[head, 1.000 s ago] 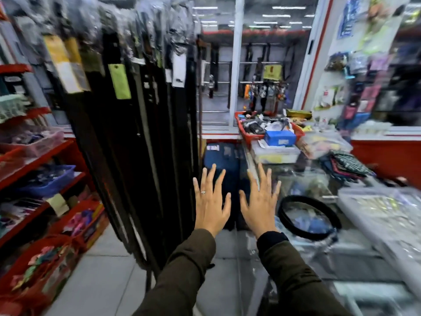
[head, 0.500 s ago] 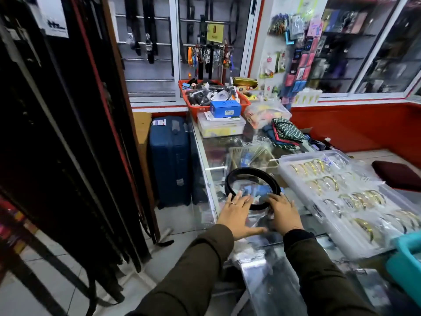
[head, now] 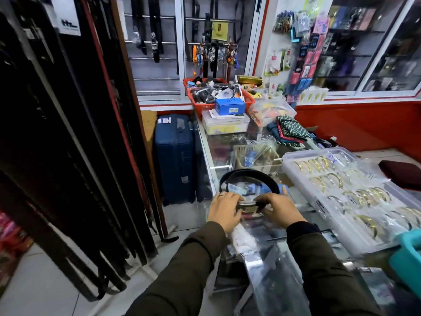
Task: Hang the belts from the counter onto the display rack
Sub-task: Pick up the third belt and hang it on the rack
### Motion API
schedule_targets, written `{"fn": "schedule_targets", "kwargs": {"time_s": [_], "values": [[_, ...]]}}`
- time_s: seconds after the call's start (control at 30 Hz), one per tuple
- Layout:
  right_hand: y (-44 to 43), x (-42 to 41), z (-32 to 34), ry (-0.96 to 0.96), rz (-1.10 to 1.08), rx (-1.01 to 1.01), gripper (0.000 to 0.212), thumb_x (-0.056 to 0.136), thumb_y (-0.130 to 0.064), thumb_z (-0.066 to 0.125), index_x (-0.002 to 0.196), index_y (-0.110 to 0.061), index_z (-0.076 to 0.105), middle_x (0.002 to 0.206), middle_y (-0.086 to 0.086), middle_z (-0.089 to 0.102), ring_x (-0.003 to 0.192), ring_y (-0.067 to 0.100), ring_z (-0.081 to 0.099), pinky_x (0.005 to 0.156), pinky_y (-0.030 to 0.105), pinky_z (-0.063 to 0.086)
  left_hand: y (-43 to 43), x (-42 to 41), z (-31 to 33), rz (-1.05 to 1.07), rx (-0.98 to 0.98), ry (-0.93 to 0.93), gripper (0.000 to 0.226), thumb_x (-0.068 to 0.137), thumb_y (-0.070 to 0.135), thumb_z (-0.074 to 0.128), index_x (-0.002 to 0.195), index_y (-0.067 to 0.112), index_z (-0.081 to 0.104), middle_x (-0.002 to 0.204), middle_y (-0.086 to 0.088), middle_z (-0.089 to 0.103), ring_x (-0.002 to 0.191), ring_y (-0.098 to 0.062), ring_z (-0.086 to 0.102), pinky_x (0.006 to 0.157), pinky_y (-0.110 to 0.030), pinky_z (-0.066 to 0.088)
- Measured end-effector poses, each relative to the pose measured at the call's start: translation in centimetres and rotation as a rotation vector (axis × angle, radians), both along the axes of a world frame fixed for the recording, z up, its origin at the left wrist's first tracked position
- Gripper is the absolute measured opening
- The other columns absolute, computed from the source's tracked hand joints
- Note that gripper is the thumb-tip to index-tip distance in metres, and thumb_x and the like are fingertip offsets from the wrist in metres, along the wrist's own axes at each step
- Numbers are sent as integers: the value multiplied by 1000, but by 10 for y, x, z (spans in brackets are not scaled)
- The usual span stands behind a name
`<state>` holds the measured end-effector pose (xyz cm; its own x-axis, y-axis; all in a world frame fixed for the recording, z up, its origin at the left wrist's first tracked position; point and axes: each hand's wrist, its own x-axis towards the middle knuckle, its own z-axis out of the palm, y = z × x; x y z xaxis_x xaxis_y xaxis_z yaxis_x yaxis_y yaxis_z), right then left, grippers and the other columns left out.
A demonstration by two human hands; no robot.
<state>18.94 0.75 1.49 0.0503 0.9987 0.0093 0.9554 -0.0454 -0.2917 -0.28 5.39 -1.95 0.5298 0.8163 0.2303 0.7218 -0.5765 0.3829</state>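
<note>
— Belt [head: 248,176] first: where did it lie?

— Coiled in a black loop on the glass worktop [head: 227,153], close to the worktop's left edge and toward its near end. Its buckle [head: 247,207] sat at the near side of the loop.

— And the hands?

— Both were on that buckle end. The left hand [head: 224,208] had its grip curled over the left side of the buckle, a ring on one finger. The right hand [head: 279,209] had its grip pinched on the strap just right of the buckle. So each grip was closed on the belt, not spread wide.

— Was the belt lifted?

— I could not tell; the far arc of the loop looked to rest on the glass.

— What lay around it?

— Just right of the loop, a clear tray of gold bangles [head: 341,190] ran along the worktop's right side. Beyond the loop sat a small wire basket [head: 257,156], then folded patterned cloth [head: 290,131], and at the far end a red basket [head: 248,100] with a blue box [head: 230,106] in front of it.

— And the display rack?

— It stood on the floor left of the worktop, well apart from the hands, with many dark hanging belts [head: 75,142] on it. A blue suitcase [head: 174,156] stood between them and the worktop's left edge.
</note>
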Motion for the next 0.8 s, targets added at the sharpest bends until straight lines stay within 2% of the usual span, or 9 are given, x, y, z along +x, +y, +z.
{"fn": "schedule_targets", "kwargs": {"time_s": [0.07,0.13,0.23,0.33,0.43,0.5,0.67,0.73,0.8], "values": [[1,-8,10,89,34,1,35,87,-12,73,121,-22,72,121,0,75,119,23,66,112,41,42,-1,-13,6,25,34,-52,33,94,25,57,126,16,60,125,-6,60,121,-28,53,109,-38,38],[4,-21,23,141,59,12,34,87,-18,75,121,-22,73,119,0,76,111,22,69,95,37,53,-1,-25,15,96,42,-172,36,94,20,57,130,17,57,131,-6,55,124,-28,50,106,-40,42],[13,-45,42,308,85,74,33,85,-19,79,117,-21,74,106,1,77,90,13,69,80,31,52,1,-42,33,208,-40,-510,49,100,16,56,147,20,41,142,-7,44,127,-24,48,107,-38,44],[23,-72,64,501,147,129,27,85,-18,80,112,-17,77,95,-1,79,85,8,72,79,34,56,2,-62,59,314,-265,-918,50,104,24,58,148,22,36,138,-7,50,103,-20,62,93,-34,51],[31,-99,81,725,180,187,29,80,-14,85,108,-16,78,95,-2,81,93,9,74,87,26,58,7,-82,84,349,-363,-1076,48,100,30,65,141,22,42,127,-12,62,102,-29,68,86,-47,59],[36,-115,88,845,198,212,27,76,-14,87,98,-26,78,80,-17,80,83,-7,72,74,12,55,8,-93,98,342,-384,-1207,51,94,26,73,135,23,44,114,-9,69,95,-23,71,74,-36,63],[44,-154,104,1102,206,209,16,75,-22,88,84,-34,81,78,-16,81,73,-9,71,57,10,53,5,-124,119,341,-349,-1266,24,88,19,80,109,24,71,100,1,78,92,-9,75,62,-18,56],[45,-166,110,1142,247,180,20,73,-30,89,82,-46,80,81,-18,81,74,-9,72,57,10,53,3,-138,128,369,-268,-1259,17,86,19,82,99,27,74,89,7,78,80,1,72,67,-18,54],[50,-176,114,1172,300,138,24,65,-47,90,87,-43,80,86,-12,82,81,-5,74,60,12,54,2,-152,138,411,-203,-1259,18,85,19,83,102,20,76,88,3,78,80,-1,72,77,-23,55]]}}
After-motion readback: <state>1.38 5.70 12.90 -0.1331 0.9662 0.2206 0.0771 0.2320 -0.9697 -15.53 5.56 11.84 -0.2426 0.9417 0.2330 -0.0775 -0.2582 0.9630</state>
